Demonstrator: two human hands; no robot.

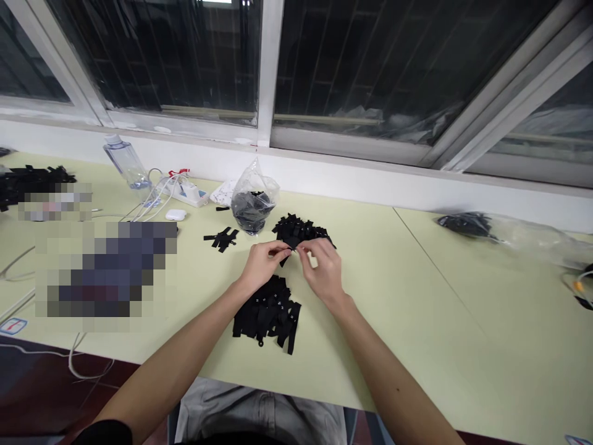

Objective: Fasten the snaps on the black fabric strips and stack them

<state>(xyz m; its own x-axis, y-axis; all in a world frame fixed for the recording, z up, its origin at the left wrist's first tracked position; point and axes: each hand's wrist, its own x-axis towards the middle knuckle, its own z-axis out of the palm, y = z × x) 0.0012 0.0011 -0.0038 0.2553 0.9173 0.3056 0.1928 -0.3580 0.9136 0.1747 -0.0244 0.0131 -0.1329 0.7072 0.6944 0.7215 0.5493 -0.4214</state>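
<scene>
My left hand (pixel 263 264) is closed in a pinch on a short black zipper (pixel 283 261), whose end hangs below the fingertips. My right hand (pixel 321 267) pinches at the same spot from the other side, and the fingertips of both hands nearly touch. What lies exactly between them is too small to make out. Just beyond the hands is a heap of black zippers (pixel 301 228). A larger pile of zippers (pixel 267 312), with small light marks and a ring pull, lies nearer to me, partly under my left wrist.
Behind stand a clear bag of black pieces (pixel 252 207), a power strip (pixel 188 190) with cables and a water bottle (pixel 127 162). A few loose zippers (pixel 222 238) and a white earphone case (pixel 176 214) lie left. Another plastic bag (pixel 467 225) is at right.
</scene>
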